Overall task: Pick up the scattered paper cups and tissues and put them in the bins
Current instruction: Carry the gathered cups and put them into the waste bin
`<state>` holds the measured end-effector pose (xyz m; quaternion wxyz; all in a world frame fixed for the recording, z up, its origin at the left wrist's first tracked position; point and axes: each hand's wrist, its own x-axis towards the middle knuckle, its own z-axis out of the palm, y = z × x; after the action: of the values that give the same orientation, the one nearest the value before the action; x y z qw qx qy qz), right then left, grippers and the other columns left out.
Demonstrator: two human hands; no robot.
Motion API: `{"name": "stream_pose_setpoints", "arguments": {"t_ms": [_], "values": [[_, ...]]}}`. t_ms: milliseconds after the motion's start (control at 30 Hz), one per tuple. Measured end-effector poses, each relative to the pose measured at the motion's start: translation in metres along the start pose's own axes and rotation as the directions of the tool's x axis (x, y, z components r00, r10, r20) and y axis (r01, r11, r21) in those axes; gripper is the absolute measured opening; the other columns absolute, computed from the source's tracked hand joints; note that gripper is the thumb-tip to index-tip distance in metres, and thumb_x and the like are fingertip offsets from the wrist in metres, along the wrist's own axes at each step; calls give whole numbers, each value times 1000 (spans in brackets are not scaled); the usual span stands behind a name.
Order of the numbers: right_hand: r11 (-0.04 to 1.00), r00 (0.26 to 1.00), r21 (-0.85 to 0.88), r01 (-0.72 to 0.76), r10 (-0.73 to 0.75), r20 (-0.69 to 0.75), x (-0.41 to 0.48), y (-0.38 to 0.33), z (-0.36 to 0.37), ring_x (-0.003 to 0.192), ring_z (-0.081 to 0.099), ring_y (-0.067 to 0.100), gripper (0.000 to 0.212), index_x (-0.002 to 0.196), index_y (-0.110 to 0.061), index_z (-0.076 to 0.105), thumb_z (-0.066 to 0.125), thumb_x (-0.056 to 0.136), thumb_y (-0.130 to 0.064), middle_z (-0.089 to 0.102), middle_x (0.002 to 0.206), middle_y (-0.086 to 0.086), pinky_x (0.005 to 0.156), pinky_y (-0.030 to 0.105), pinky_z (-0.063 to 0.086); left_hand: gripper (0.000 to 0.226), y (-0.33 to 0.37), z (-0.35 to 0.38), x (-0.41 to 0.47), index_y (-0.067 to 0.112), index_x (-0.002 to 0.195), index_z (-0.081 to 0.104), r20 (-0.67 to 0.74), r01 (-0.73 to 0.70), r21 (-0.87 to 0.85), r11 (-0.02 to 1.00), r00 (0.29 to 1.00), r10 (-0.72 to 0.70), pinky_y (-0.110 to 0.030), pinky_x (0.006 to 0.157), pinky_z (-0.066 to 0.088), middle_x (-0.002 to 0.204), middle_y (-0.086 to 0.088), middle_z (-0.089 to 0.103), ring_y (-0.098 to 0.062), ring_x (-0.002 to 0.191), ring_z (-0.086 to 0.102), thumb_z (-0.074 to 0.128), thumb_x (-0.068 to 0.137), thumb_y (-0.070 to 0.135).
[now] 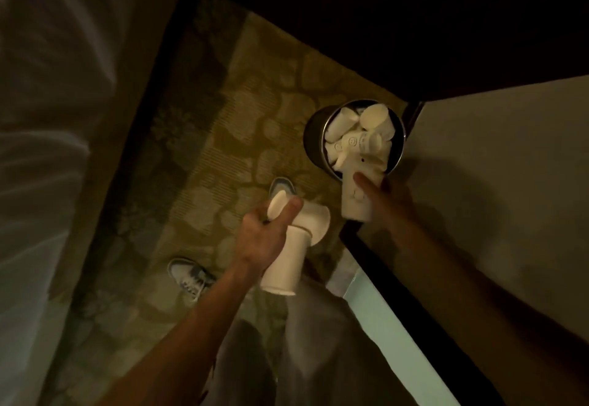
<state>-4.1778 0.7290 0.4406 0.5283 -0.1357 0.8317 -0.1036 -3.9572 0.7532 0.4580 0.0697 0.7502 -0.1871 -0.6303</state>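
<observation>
Head view: left grip (262, 232) clutches paper cups (280, 273) over open carpet (223, 125); right grip (386, 199) grasps a cup stack (351, 203) at the bin (314, 133) rim, darkness beyond.

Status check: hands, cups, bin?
Left hand gripping several cups. Right hand holding one cup at bin rim. Bin pile heaped high, little room.

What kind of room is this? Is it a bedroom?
Probably a bedroom or hotel room, though it is dim: white bedding on one side, a patterned carpet on the floor, and a small metal bin stuffed with paper cups.
</observation>
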Motion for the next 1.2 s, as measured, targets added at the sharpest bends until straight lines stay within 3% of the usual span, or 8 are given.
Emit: {"name": "stream_pose_setpoints", "arguments": {"t_ms": [133,233,467,633,767,900,1000,1200], "values": [[996,995,-6,87,-87,-53,77,-11,27,127,52,23,77,144,-19,43,77,80,-43,54,141,3,100,34,45,32,-5,8,40,37,77,55,-21,-5,7,1000,1000,6,-13,43,45,60,24,66,5,59,65,72,74,65],[996,987,2,90,-89,-130,117,-11,47,130,49,23,82,147,-14,40,77,80,-42,51,144,4,104,35,44,38,-15,10,61,38,84,60,-20,-4,48,999,1000,5,-22,54,48,68,15,70,-1,64,68,70,69,71],[984,964,166,-65,105,-245,163,8,66,122,55,31,82,140,-8,46,82,74,-44,54,137,12,97,48,51,39,-36,19,82,44,79,62,-3,41,38,998,999,-41,-30,61,53,70,11,71,-7,67,69,65,59,77],[994,963,105,-10,37,-266,169,9,69,108,64,26,80,136,-5,50,83,74,-41,61,129,12,92,47,55,36,-33,28,90,37,86,60,34,56,24,998,998,-57,-17,45,48,68,26,68,3,61,67,68,70,68],[994,950,36,99,-84,-300,151,9,66,118,57,25,89,141,-7,39,85,72,-38,52,138,10,95,42,52,37,-24,33,100,38,86,63,40,38,32,999,998,-39,-33,61,57,76,9,74,-11,70,72,67,69,71],[997,996,-61,-45,49,71,108,18,51,93,64,15,49,107,-25,64,67,77,-64,68,105,-1,75,35,54,39,-1,42,102,38,93,62,112,-41,-24,999,993,43,-22,50,53,77,13,74,-8,66,72,66,66,65],[968,891,47,-247,209,403,85,31,29,73,72,10,27,93,-37,67,64,79,-60,75,80,-8,61,33,56,39,15,58,104,39,94,62,187,-105,-33,994,976,110,-20,51,54,78,7,75,-9,67,72,66,64,63],[927,908,312,-206,62,414,77,41,-9,69,72,15,40,104,-21,65,69,70,-41,75,81,1,52,23,53,50,31,97,108,35,108,63,277,-234,11,972,935,222,-17,51,50,80,1,75,-8,68,71,62,68,66]]}}
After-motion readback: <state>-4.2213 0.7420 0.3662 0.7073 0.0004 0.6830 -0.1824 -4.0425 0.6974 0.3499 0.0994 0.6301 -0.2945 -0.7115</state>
